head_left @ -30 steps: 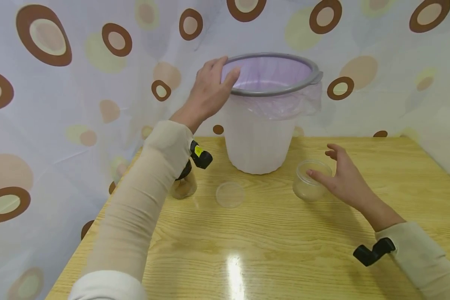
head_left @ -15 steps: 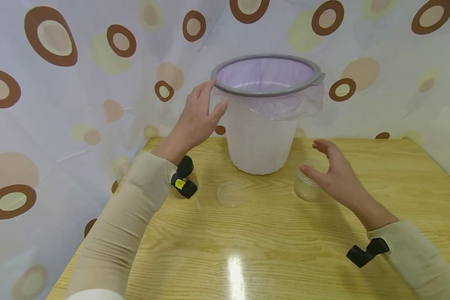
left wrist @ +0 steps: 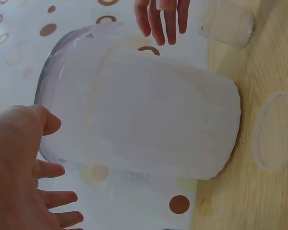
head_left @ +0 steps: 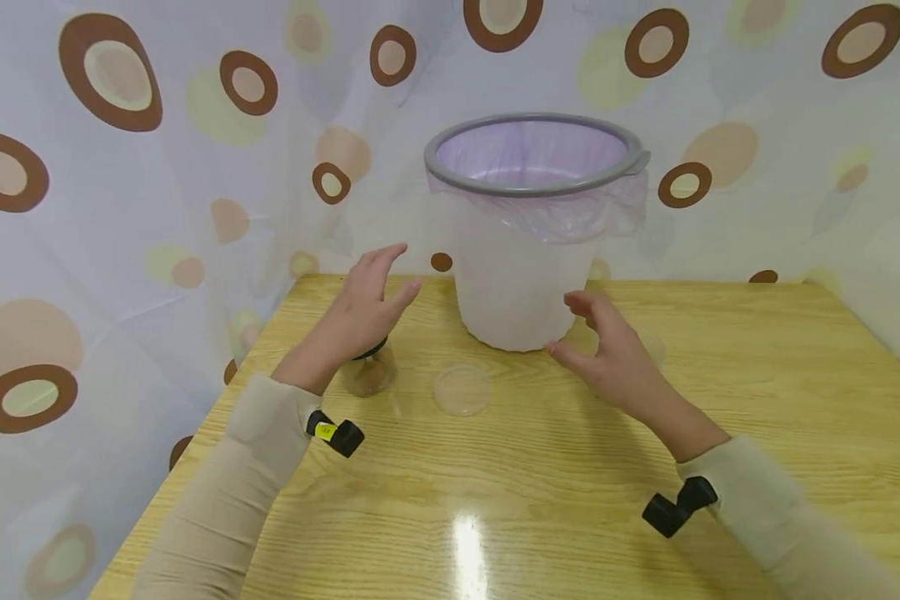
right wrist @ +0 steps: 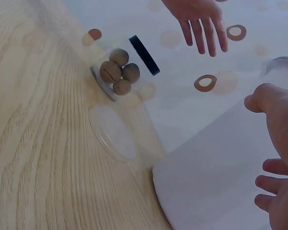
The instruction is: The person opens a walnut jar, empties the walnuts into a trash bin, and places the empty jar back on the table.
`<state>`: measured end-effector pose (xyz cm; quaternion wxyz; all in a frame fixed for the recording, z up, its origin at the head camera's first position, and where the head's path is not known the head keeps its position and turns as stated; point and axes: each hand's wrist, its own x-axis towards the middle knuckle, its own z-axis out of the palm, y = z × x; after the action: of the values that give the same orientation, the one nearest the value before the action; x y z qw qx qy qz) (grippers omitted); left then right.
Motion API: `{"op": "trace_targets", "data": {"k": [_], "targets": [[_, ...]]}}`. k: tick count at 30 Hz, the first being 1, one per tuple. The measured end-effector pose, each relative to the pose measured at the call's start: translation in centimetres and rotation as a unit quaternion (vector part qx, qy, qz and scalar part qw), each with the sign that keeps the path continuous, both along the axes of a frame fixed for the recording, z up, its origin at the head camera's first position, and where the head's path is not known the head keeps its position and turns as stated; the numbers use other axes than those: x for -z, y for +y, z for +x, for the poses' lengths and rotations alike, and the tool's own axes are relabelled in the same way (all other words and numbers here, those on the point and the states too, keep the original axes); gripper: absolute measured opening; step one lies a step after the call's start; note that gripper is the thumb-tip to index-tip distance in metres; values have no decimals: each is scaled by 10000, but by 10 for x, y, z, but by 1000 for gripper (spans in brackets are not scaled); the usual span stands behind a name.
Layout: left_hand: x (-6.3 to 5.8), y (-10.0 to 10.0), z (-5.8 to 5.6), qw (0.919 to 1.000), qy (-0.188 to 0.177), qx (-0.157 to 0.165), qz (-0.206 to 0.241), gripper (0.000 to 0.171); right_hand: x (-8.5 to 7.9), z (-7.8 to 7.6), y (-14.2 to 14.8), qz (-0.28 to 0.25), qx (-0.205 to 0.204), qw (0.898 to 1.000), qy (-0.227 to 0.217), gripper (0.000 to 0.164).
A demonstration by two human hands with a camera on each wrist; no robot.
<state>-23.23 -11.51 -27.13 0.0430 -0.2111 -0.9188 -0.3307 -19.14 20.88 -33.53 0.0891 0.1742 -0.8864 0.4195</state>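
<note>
Head view: the bin [head_left: 525, 287] is standing upright at 12 o'clock on the table [head_left: 390, 500], its long axis running vertical, its mouth facing up. Its smooth white wall is tapering toward the base; a grey ring [head_left: 525, 192] is circling the mouth, and thin, crinkled purple liner [head_left: 562, 218] is hanging outside. At the bin's 5 o'clock, the right hand [head_left: 615, 358] is hovering released, fingers bent, partly hiding a clear, round jar [head_left: 654, 346]. At 8 o'clock, the left hand [head_left: 360, 312] is likewise hovering released above a black-capped jar [head_left: 370, 375] containing brown balls [right wrist: 117, 72]. A flat, transparent disc [head_left: 462, 390] is lying at 7 o'clock on the grained wood.
</note>
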Motion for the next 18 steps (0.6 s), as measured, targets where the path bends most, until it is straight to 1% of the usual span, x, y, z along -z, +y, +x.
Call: {"op": "trace_targets", "data": {"k": [4, 8, 12, 15, 18], "targets": [[14, -12, 2, 9999, -126, -35, -81, 65, 8, -5, -18, -27, -178, 9998, -16, 68], [26, -22, 2, 9994, -278, -176, -120, 64, 16, -8, -37, -92, -316, 9994, -116, 68], [36, -31, 3, 9982, -505, -320, -84, 63, 25, -11, -56, -317, -503, 9974, -402, 68], [43, -38, 3, 9972, -581, -463, -115, 61, 30, -14, -74, -561, -645, 9943, -641, 69], [49, -44, 3, 9963, -559, -615, -216, 59, 34, -16, -93, -689, -777, 9910, -839, 71]]}}
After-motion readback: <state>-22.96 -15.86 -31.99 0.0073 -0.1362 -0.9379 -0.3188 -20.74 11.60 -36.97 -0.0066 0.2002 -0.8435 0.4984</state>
